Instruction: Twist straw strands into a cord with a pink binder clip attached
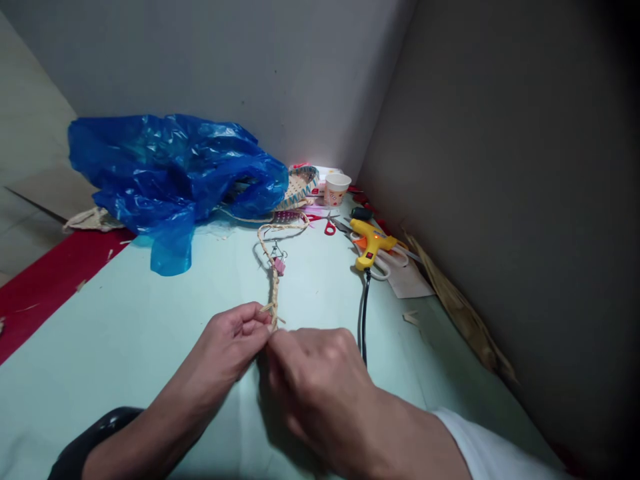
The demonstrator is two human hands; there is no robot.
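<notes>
A pale straw-coloured braided cord (275, 288) runs from my hands away across the table and bends right near the back. My left hand (239, 337) pinches its near end between thumb and fingertips. Close against it, my right hand (317, 373) is closed, its fingers curled at the same end of the cord; whatever strand lies inside them is hidden. Short loose ends stick out of the braid just above my fingertips. Beside the cord lies a pink binder clip (279, 266) with wire handles.
A crumpled blue plastic bag (180, 167) covers the back left, beside a woven piece (299, 190) with blue stitching. A paper cup (337, 189), red-handled scissors (329, 225) and a yellow glue gun (371, 243) with a black cable (365, 320) stand or lie right of centre. Grey walls (490, 167) close in behind and right.
</notes>
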